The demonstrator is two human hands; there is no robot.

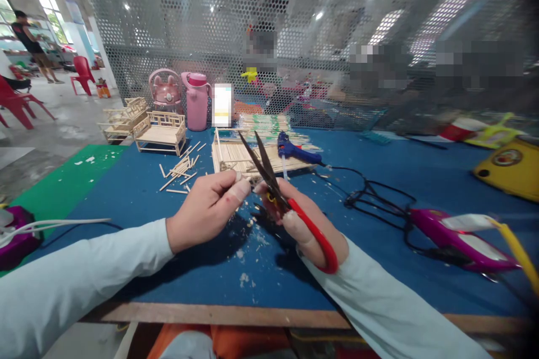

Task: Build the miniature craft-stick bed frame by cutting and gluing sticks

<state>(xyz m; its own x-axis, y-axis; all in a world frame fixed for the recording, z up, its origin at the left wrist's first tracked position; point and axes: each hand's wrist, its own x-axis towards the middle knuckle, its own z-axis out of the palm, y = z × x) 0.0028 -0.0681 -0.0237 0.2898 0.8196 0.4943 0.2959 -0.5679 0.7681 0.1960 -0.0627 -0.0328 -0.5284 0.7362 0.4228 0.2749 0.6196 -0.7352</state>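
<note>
In my right hand is a pair of scissors with red handles, its dark blades pointing up and slightly parted. My left hand is closed in a pinch, thumb against forefinger; whatever lies between the fingertips is too small to make out. Both hands are close together above the blue table, fingertips almost meeting. Just behind them lies a partly built piece of thin wooden sticks, its front partly hidden by my hands. A blue glue gun rests at its right on a bundle of sticks.
Loose cut sticks lie left of my hands, before a small wooden stick bench. A pink flask stands against the perforated metal screen. At right are a tangled black cord and a purple power strip.
</note>
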